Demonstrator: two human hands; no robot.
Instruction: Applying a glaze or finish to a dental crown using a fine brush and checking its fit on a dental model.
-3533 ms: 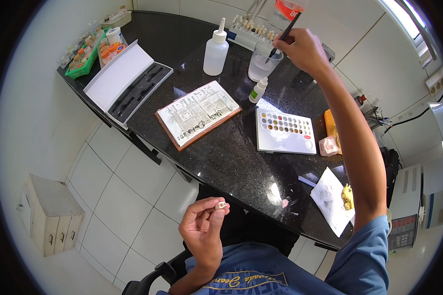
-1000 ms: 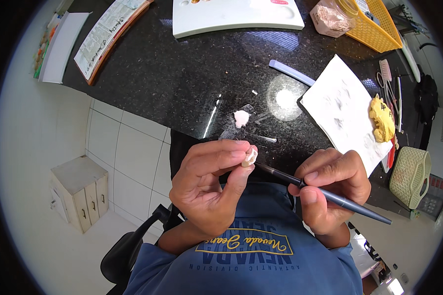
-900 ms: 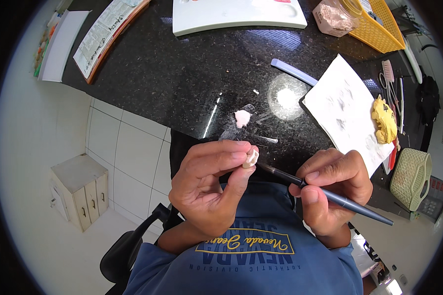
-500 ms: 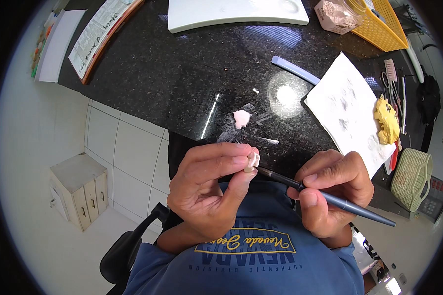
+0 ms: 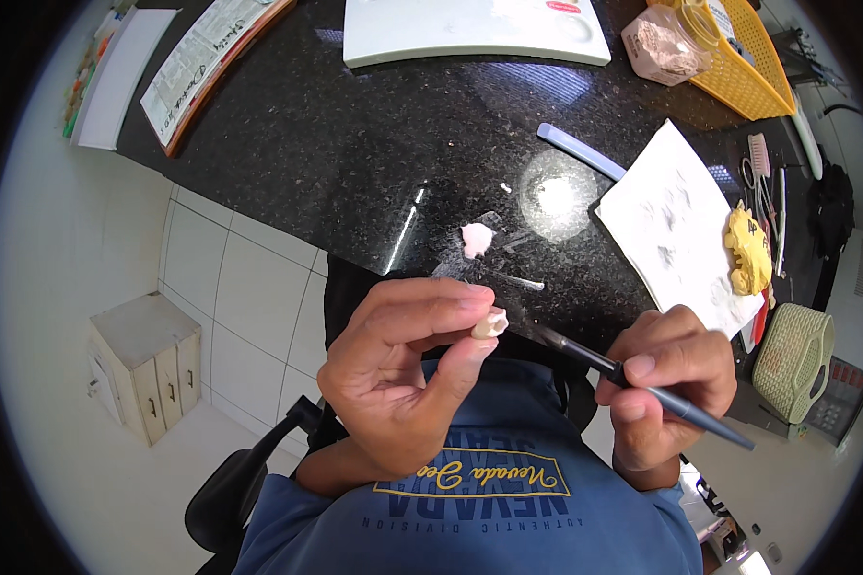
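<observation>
Between the thumb and fingertips of my left hand (image 5: 408, 369) is a small off-white, tooth-like piece (image 5: 490, 325) with a whiter, uneven top. My right hand (image 5: 669, 383) grips a slim brush (image 5: 686, 410) with a grey-blue handle and a dark front end, pen-fashion. The brush's tip points left toward the piece, with a gap between them. Just beyond my hands, a pale pink lump (image 5: 477, 240) lies on the black speckled counter (image 5: 355, 163), with whitish smears around it.
White smudged paper (image 5: 662, 220) lies to the right, a yellow plaster cast (image 5: 748, 251) on its edge. A blue-grey strip (image 5: 580, 150) touches the paper. Farther back are a white slab (image 5: 470, 34), a jar of pinkish powder (image 5: 664, 48) and a yellow basket (image 5: 753, 81). Scissors (image 5: 753, 172) lie far right.
The brush has drawn back to the right, away from the piece it was touching or nearly touching. The piece has turned slightly in my left fingers, and its top shows more.
</observation>
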